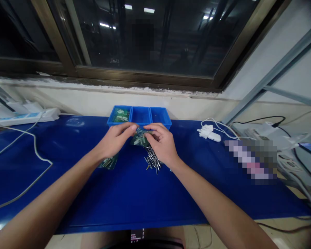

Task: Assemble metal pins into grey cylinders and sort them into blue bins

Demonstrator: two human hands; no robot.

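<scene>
Between my two hands is a small clear-and-green plastic bag point(140, 138) with metal pieces inside. My left hand point(117, 139) pinches the bag's upper left corner between thumb and finger. On the other side, my right hand point(162, 141) grips its upper right edge with curled fingers. Just below my right hand lies a loose pile of thin metal pins point(152, 159) on the blue table. Another filled green bag point(109, 163) lies under my left wrist, partly hidden by it.
Three joined blue bins point(141, 115) stand against the wall; the left one holds filled green bags point(121, 115). A white power strip point(28, 117) and cables are at left. A white adapter point(209, 133) with cables sits at right, near a metal frame point(272, 74).
</scene>
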